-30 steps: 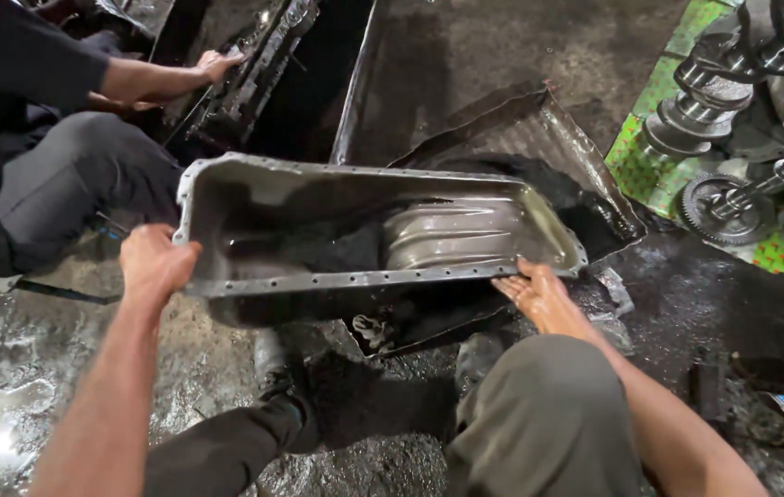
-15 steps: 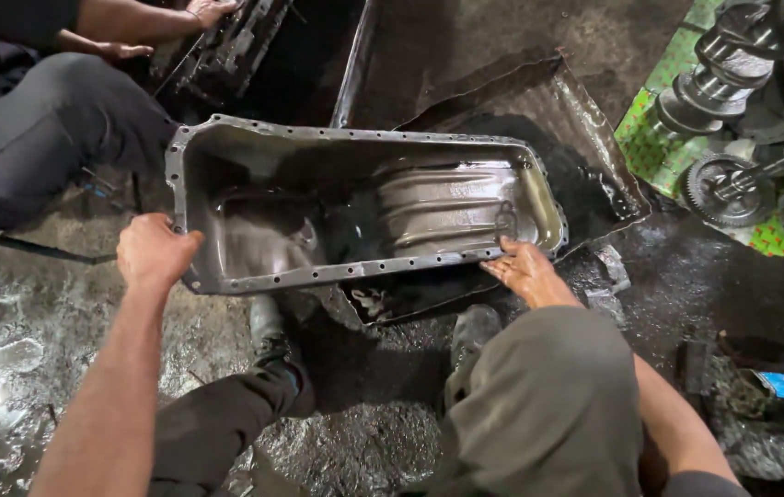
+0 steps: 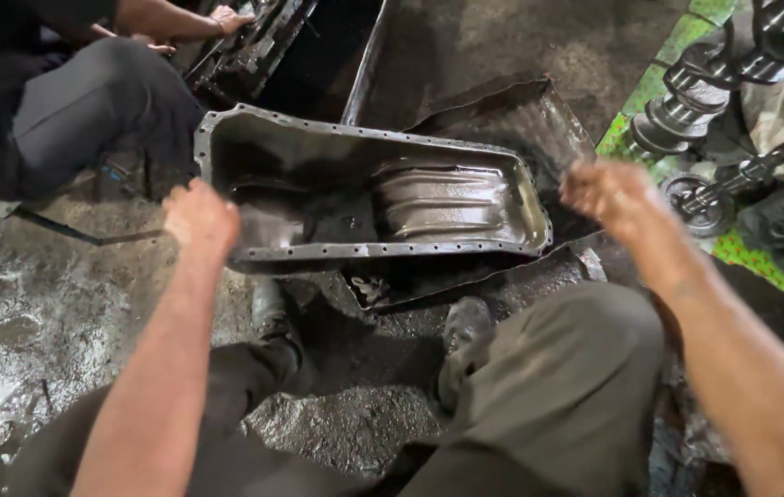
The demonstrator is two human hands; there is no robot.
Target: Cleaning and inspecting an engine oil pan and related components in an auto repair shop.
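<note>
The floor [image 3: 51, 304] is dark, wet and oily, shining at the lower left. A grey metal oil pan [image 3: 369, 198] rests on it, open side up, over a flat black sheet [image 3: 502, 115]. To the right, a green patterned mat [image 3: 742, 248] carries a crankshaft [image 3: 714, 87] and other engine parts.

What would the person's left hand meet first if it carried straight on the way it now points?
Probably the near rim of the oil pan: the left hand points away from the person, right beside that flange, though depth is unclear.
</note>
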